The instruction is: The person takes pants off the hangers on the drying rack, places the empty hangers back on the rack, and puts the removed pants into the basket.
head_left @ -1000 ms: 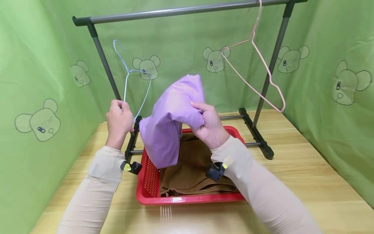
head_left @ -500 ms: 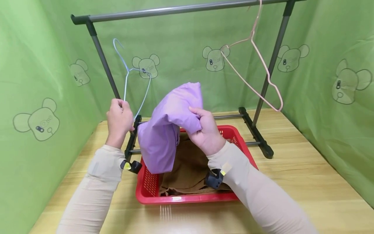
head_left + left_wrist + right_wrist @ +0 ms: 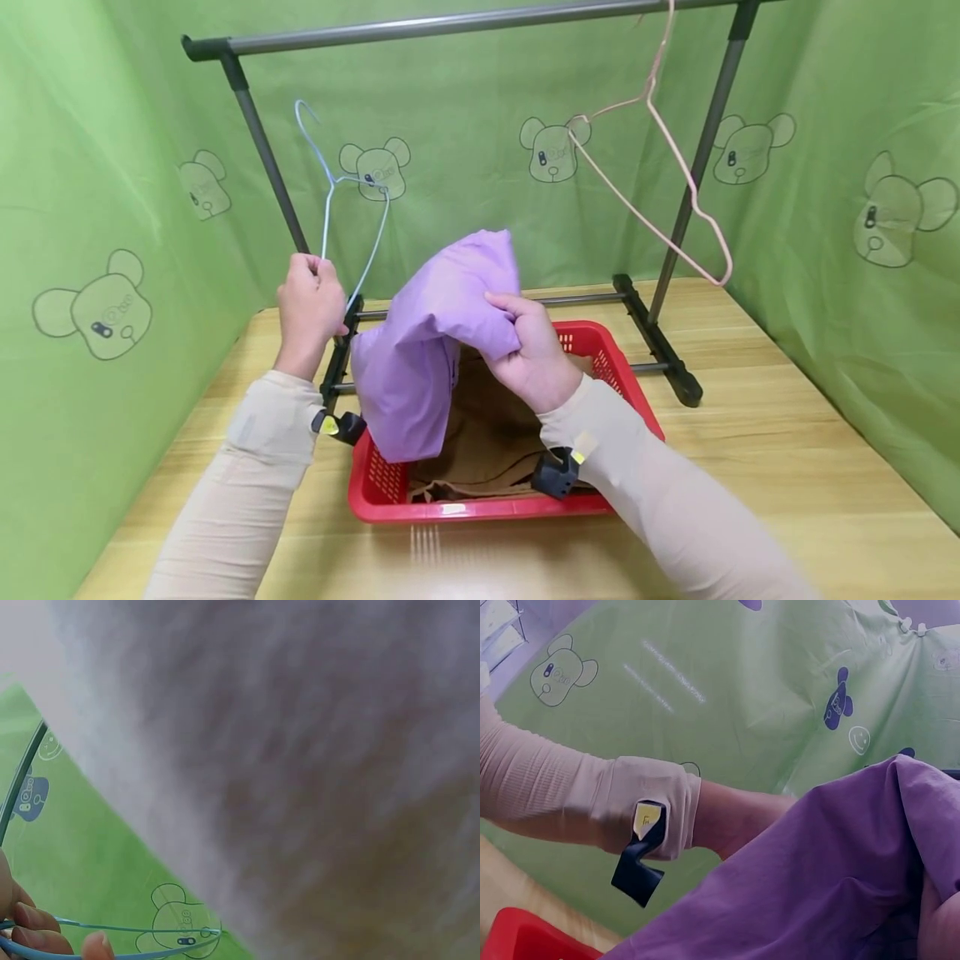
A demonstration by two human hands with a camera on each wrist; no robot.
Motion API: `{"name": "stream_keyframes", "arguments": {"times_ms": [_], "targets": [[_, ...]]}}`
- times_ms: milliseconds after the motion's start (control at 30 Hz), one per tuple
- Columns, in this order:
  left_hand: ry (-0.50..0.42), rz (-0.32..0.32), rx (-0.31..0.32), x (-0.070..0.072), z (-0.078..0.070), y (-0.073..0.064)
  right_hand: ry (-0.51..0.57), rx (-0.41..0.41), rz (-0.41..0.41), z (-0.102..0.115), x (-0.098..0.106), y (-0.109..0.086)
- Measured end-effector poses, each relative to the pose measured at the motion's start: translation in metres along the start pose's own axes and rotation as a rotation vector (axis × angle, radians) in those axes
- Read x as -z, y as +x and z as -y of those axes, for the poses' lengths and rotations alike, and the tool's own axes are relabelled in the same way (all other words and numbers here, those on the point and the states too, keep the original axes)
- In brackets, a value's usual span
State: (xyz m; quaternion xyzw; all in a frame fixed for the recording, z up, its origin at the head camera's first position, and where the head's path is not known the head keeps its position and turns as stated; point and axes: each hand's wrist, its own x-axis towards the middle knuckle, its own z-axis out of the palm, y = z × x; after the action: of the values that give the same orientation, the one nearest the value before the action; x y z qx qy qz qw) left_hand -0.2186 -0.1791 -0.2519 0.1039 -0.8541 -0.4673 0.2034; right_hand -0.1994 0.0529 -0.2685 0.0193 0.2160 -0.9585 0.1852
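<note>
In the head view my left hand point(image 3: 311, 304) grips a light blue wire hanger point(image 3: 330, 187) upright by its near side, hook at the top. My right hand point(image 3: 536, 354) pinches a folded purple garment point(image 3: 420, 350), thumb on top, and the cloth droops to the left over a red basket point(image 3: 367, 500). Hanger and garment look apart. In the left wrist view a blurred pale surface covers most of the frame, with fingers point(image 3: 41, 937) curled round the blue hanger at the lower left. Purple cloth point(image 3: 840, 877) spans the lower right wrist view.
Brown fabric point(image 3: 495, 433) lies inside the basket on the wooden table point(image 3: 765, 467). Behind it stands a grey clothes rack point(image 3: 420, 29), with a pink hanger point(image 3: 667, 242) on its bar at the right. Green printed curtains point(image 3: 847, 100) enclose the back and sides.
My right hand has lowered the purple garment a little toward the basket. My left hand and the blue hanger have barely moved.
</note>
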Motion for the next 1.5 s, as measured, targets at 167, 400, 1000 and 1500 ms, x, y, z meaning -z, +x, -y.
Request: {"name": "stream_keyframes", "arguments": {"times_ms": [167, 400, 1000, 1500], "targets": [[-0.003, -0.001, -0.001, -0.001, 0.001, 0.0, -0.037, -0.01, 0.009, 0.006, 0.01, -0.003], [-0.001, 0.002, -0.012, -0.003, 0.0, -0.001, -0.094, -0.023, -0.028, 0.012, 0.027, -0.005], [0.004, 0.006, -0.019, -0.005, 0.002, -0.001, -0.32, -0.011, -0.123, 0.031, 0.061, -0.01], [-0.01, 0.014, -0.016, -0.003, 0.002, -0.003, -0.691, -0.11, -0.056, 0.056, 0.088, -0.02]]}}
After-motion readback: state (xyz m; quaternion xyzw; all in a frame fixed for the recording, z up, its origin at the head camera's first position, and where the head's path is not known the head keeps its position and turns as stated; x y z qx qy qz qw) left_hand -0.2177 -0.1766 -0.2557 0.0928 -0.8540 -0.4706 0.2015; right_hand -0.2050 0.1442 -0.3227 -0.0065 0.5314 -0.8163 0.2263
